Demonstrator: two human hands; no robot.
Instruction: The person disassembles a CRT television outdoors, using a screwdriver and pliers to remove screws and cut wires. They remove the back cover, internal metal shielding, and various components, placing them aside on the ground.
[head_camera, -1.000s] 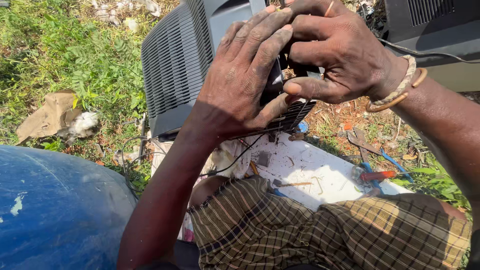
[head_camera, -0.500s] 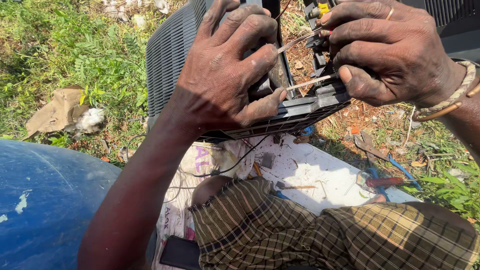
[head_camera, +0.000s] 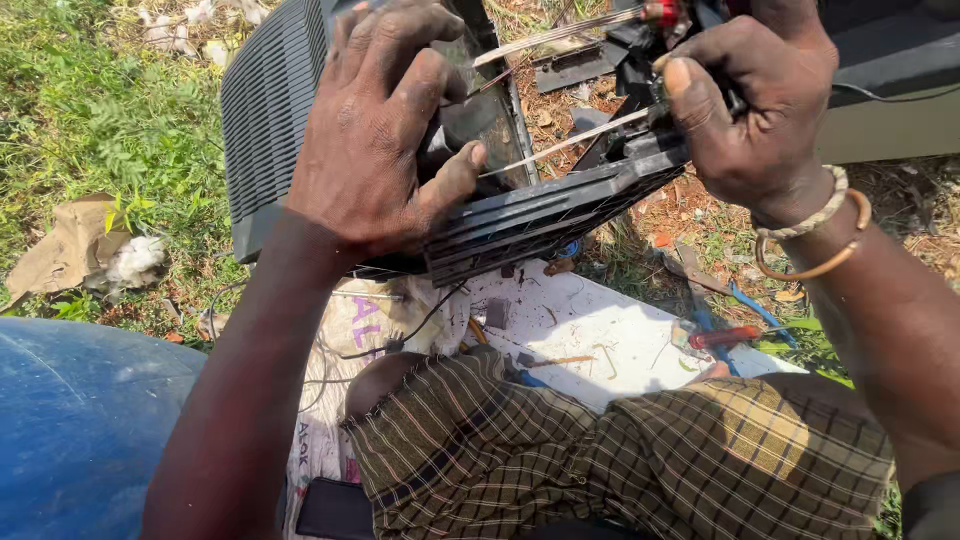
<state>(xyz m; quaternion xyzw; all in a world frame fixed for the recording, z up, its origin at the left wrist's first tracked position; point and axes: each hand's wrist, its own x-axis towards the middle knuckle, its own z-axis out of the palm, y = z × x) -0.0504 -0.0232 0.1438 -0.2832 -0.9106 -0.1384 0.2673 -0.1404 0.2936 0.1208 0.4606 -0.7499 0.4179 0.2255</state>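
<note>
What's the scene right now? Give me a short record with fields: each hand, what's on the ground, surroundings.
left hand: spread over the black slatted plastic housing, thumb pressed on its lower frame
right hand: gripping the housing's right end, by thin metal rods
wrist: bangles on the right
ground: white sheet with a red-handled tool
surroundings: grass, blue barrel

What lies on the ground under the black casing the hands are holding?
Under the casing a white sheet shows, with a red-handled tool and blue-handled pliers. The casing and left hand cover whatever lies directly beneath.
</note>
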